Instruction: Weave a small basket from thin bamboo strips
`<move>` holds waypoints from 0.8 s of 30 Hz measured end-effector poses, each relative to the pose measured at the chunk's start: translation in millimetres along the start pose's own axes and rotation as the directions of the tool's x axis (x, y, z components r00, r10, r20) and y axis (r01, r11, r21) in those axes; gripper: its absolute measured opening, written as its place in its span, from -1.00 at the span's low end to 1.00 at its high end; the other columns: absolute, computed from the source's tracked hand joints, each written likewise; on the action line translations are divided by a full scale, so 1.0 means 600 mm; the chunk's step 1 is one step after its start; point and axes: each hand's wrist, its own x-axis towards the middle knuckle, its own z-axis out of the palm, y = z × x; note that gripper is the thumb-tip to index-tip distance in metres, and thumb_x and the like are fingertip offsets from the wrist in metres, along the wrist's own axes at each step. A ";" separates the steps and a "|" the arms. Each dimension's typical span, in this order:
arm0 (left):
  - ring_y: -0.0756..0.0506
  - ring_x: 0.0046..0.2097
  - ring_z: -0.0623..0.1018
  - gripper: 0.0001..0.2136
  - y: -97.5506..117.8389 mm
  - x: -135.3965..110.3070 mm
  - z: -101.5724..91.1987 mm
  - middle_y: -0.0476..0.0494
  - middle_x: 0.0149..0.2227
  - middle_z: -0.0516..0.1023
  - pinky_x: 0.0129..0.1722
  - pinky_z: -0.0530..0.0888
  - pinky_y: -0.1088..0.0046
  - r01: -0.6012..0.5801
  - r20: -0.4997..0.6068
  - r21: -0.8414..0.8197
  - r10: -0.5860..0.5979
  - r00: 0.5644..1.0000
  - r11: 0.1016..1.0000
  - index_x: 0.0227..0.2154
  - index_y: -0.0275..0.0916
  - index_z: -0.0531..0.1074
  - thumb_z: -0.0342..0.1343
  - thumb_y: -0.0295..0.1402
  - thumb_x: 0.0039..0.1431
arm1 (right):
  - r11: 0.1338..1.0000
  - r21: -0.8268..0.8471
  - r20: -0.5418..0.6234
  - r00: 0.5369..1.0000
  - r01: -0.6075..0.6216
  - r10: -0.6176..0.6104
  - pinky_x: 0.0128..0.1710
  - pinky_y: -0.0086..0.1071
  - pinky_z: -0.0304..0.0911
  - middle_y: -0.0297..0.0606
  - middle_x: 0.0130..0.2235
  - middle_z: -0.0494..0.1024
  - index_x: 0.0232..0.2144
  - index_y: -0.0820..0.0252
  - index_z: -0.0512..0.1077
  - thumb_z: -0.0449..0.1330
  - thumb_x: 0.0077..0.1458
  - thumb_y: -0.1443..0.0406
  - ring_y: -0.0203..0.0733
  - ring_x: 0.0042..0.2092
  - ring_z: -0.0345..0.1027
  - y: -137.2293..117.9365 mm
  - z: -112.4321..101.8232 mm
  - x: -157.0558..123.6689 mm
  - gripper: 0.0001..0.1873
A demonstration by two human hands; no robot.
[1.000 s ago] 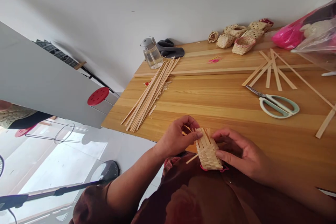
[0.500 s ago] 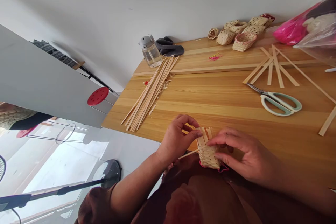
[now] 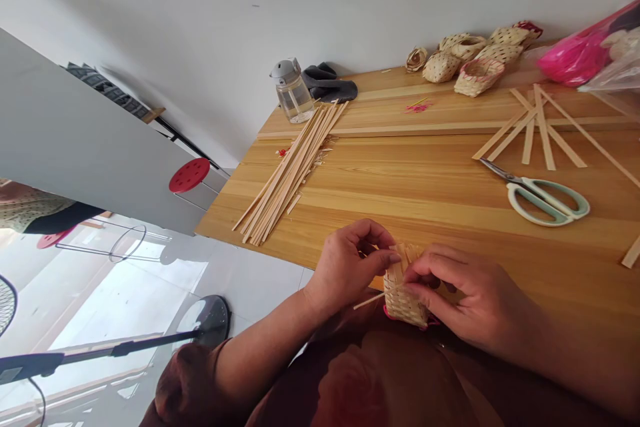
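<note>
A small woven basket [image 3: 404,300] with a pink cord at its bottom edge rests against my lap at the table's near edge. Upright flat strips stand out of its weave at the top. My left hand [image 3: 353,265] pinches those strips at the upper left between thumb and fingers. With thumb and fingertips closed on the basket's right side, my right hand [image 3: 463,287] holds the weave where the strips come out. One thin loose strip [image 3: 369,301] pokes out to the left, below my left hand. The fingers partly hide the basket's upper right.
Scissors [image 3: 547,200] lie on the right of the table [image 3: 400,180], near fanned flat strips [image 3: 543,133]. Long strips [image 3: 295,173] are piled at left by a water bottle [image 3: 294,97]. Woven pieces [image 3: 479,77] and a pink bag [image 3: 573,60] sit at the back.
The camera view has shifted slightly, moving the table items to the right. My right thumb has moved up the basket's side, closer to its fingertips. My left hand still pinches the upright strips.
</note>
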 end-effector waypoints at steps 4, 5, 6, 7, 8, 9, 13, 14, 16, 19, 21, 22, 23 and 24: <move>0.05 -0.46 0.52 -0.83 0.001 0.002 0.002 0.01 -0.47 0.51 -0.42 0.51 0.54 0.075 0.070 -0.167 -0.064 0.995 0.983 -0.38 -0.29 0.44 0.34 -0.41 0.03 | 0.997 -0.019 0.011 0.997 -0.076 0.076 -0.43 -0.38 0.26 -0.37 -0.42 0.50 -0.37 0.09 0.41 0.18 0.24 0.33 -0.25 -0.43 0.38 -0.001 0.005 -0.002 -0.89; 0.06 -0.45 0.52 -0.82 0.001 0.003 0.002 0.01 -0.46 0.51 -0.41 0.52 0.54 0.085 0.070 -0.185 -0.073 0.995 0.979 -0.36 -0.29 0.44 0.34 -0.41 0.03 | 0.995 -0.023 0.004 0.995 -0.097 0.097 -0.45 -0.38 0.25 -0.38 -0.43 0.50 -0.37 0.09 0.40 0.18 0.24 0.33 -0.25 -0.44 0.37 -0.002 0.007 -0.003 -0.89; 0.06 -0.45 0.52 -0.81 0.000 0.003 0.002 0.01 -0.45 0.51 -0.41 0.52 0.55 0.095 0.068 -0.194 -0.083 0.994 0.976 -0.33 -0.29 0.46 0.34 -0.42 0.03 | 0.993 -0.027 -0.005 0.993 -0.116 0.116 -0.46 -0.38 0.24 -0.38 -0.44 0.50 -0.37 0.08 0.39 0.18 0.23 0.33 -0.26 -0.45 0.36 -0.002 0.009 -0.004 -0.89; 0.07 -0.45 0.52 -0.81 -0.001 0.002 0.003 0.02 -0.43 0.51 -0.40 0.52 0.56 0.104 0.064 -0.194 -0.093 0.994 0.975 -0.30 -0.29 0.47 0.34 -0.42 0.04 | 0.991 -0.032 -0.018 0.991 -0.131 0.131 -0.47 -0.39 0.23 -0.39 -0.44 0.50 -0.37 0.08 0.38 0.18 0.23 0.32 -0.26 -0.47 0.35 -0.003 0.011 -0.005 -0.90; 0.08 -0.45 0.52 -0.81 -0.002 0.002 0.003 0.01 -0.42 0.52 -0.40 0.52 0.56 0.111 0.063 -0.189 -0.101 0.993 0.976 -0.28 -0.30 0.49 0.34 -0.41 0.05 | 0.989 -0.035 -0.030 0.989 -0.143 0.142 -0.49 -0.39 0.22 -0.40 -0.46 0.49 -0.37 0.07 0.37 0.18 0.23 0.32 -0.27 -0.48 0.34 -0.004 0.012 -0.006 -0.90; 0.08 -0.45 0.52 -0.81 -0.004 0.001 0.003 0.01 -0.41 0.52 -0.39 0.52 0.56 0.114 0.066 -0.180 -0.104 0.992 0.977 -0.27 -0.30 0.49 0.34 -0.40 0.06 | 0.987 -0.037 -0.039 0.987 -0.155 0.154 -0.50 -0.39 0.21 -0.41 -0.47 0.48 -0.37 0.07 0.36 0.17 0.23 0.31 -0.28 -0.50 0.32 -0.004 0.014 -0.006 -0.90; 0.06 -0.41 0.56 -0.82 -0.004 -0.001 0.001 -0.02 -0.38 0.52 -0.36 0.53 0.56 0.101 0.095 -0.158 -0.086 0.992 0.982 -0.30 -0.32 0.49 0.32 -0.36 0.10 | 0.981 -0.058 -0.051 0.982 -0.184 0.181 -0.52 -0.40 0.19 -0.42 -0.47 0.47 -0.36 0.05 0.34 0.16 0.25 0.29 -0.29 -0.52 0.30 -0.002 0.017 -0.008 -0.89; 0.06 -0.41 0.56 -0.83 -0.004 -0.001 0.001 -0.03 -0.37 0.53 -0.35 0.53 0.55 0.102 0.103 -0.160 -0.087 0.991 0.982 -0.28 -0.31 0.48 0.31 -0.36 0.11 | 0.981 -0.068 -0.051 0.983 -0.181 0.178 -0.50 -0.39 0.21 -0.41 -0.46 0.48 -0.35 0.06 0.35 0.16 0.26 0.29 -0.28 -0.50 0.31 -0.002 0.018 -0.008 -0.89; 0.06 -0.41 0.56 -0.84 -0.002 -0.001 0.000 -0.02 -0.38 0.52 -0.35 0.54 0.54 0.106 0.105 -0.161 -0.090 0.990 0.981 -0.27 -0.30 0.46 0.29 -0.38 0.13 | 0.980 -0.081 -0.053 0.983 -0.182 0.178 -0.48 -0.38 0.22 -0.40 -0.45 0.49 -0.34 0.06 0.36 0.16 0.28 0.26 -0.27 -0.48 0.33 0.000 0.018 -0.009 -0.89; 0.05 -0.42 0.54 -0.87 -0.003 0.001 -0.001 -0.01 -0.44 0.51 -0.36 0.53 0.54 0.097 0.114 -0.161 -0.079 0.990 0.982 -0.29 -0.31 0.43 0.26 -0.41 0.15 | 0.972 -0.040 -0.044 0.972 -0.234 0.232 -0.50 -0.39 0.23 -0.41 -0.46 0.50 -0.34 0.06 0.36 0.15 0.31 0.21 -0.28 -0.49 0.34 -0.001 0.018 -0.009 -0.85; 0.05 -0.42 0.53 -0.88 -0.005 0.002 -0.002 -0.01 -0.46 0.51 -0.36 0.53 0.55 0.083 0.130 -0.181 -0.060 0.990 0.980 -0.29 -0.31 0.43 0.25 -0.43 0.15 | 0.960 0.015 -0.032 0.960 -0.278 0.279 -0.50 -0.39 0.24 -0.40 -0.45 0.51 -0.34 0.06 0.37 0.14 0.33 0.18 -0.27 -0.48 0.37 -0.001 0.018 -0.009 -0.83; 0.06 -0.41 0.53 -0.88 -0.007 0.003 -0.002 -0.02 -0.46 0.51 -0.35 0.53 0.55 0.079 0.138 -0.195 -0.052 0.989 0.978 -0.28 -0.31 0.43 0.24 -0.44 0.15 | 0.955 0.044 -0.022 0.955 -0.294 0.295 -0.51 -0.39 0.25 -0.39 -0.44 0.52 -0.33 0.06 0.37 0.13 0.34 0.17 -0.26 -0.47 0.38 -0.001 0.017 -0.009 -0.82; 0.06 -0.41 0.53 -0.89 -0.008 0.004 -0.002 -0.02 -0.45 0.51 -0.35 0.53 0.56 0.076 0.143 -0.209 -0.046 0.989 0.975 -0.27 -0.31 0.44 0.24 -0.44 0.16 | 0.950 0.069 -0.014 0.952 -0.305 0.306 -0.51 -0.40 0.26 -0.39 -0.44 0.52 -0.32 0.06 0.37 0.12 0.35 0.16 -0.26 -0.46 0.39 0.000 0.017 -0.010 -0.82; 0.06 -0.40 0.53 -0.89 -0.009 0.004 -0.002 -0.02 -0.43 0.50 -0.35 0.54 0.56 0.076 0.146 -0.219 -0.045 0.988 0.973 -0.26 -0.31 0.44 0.23 -0.44 0.17 | 0.945 0.088 -0.004 0.949 -0.314 0.316 -0.52 -0.40 0.26 -0.38 -0.42 0.52 -0.31 0.05 0.38 0.11 0.35 0.15 -0.25 -0.45 0.39 0.001 0.017 -0.010 -0.81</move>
